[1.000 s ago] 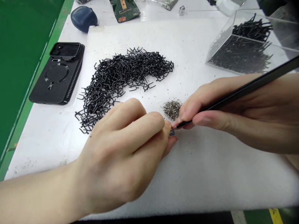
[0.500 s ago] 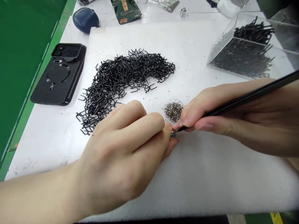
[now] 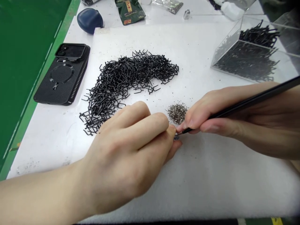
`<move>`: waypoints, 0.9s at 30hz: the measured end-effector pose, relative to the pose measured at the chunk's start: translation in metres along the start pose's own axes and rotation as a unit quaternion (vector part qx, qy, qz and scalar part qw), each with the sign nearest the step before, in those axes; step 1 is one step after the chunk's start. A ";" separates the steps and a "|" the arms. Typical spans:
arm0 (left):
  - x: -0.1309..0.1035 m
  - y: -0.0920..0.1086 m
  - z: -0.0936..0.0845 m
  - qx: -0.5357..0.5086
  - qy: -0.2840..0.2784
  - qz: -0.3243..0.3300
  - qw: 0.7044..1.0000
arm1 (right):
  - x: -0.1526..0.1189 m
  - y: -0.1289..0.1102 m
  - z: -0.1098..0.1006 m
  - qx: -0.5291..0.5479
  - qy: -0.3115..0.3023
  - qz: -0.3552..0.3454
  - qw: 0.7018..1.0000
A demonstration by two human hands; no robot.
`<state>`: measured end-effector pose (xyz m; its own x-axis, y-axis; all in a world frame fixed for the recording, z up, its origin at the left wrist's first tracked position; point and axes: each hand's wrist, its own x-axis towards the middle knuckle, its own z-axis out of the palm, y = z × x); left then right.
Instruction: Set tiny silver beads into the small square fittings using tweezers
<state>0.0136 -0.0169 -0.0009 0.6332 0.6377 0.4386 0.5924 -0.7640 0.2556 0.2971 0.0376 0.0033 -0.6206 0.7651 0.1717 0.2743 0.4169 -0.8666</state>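
Observation:
My left hand (image 3: 133, 153) pinches a small metallic piece (image 3: 176, 137) between thumb and fingertips; most of the piece is hidden by the fingers. My right hand (image 3: 225, 118) grips a thin black brush-like tool (image 3: 248, 101), whose fine tip touches or nearly touches the small piece. Just behind the fingertips lies a little heap of shiny metallic bits (image 3: 177, 113). Farther back, a curved pile of black bent pins (image 3: 131, 73) spreads over the white mat (image 3: 211, 187).
A black phone (image 3: 62, 75) lies at the left, near a dark blue rubber bulb (image 3: 89, 20). Behind the mat are a green packet (image 3: 129, 12) and a small metal block (image 3: 187, 14). A clear box (image 3: 246, 59) of black pieces stands at the back right.
The whole view has shifted slightly, so everything sits a little farther right. Both hands keep their grips, and the tool tip remains at the small piece.

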 end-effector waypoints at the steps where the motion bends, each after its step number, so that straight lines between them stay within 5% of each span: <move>1: 0.000 0.000 0.000 0.002 -0.001 0.001 1.000 | -0.001 0.001 0.000 0.001 0.004 -0.001 1.000; 27: 0.000 0.000 -0.005 -0.020 -0.002 -0.009 1.000 | -0.003 0.003 -0.002 0.000 0.011 -0.022 1.000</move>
<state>0.0116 -0.0170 0.0033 0.6254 0.6514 0.4296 0.5833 -0.7559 0.2973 0.3011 0.0375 0.0014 -0.6157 0.7566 0.2200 0.2470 0.4505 -0.8579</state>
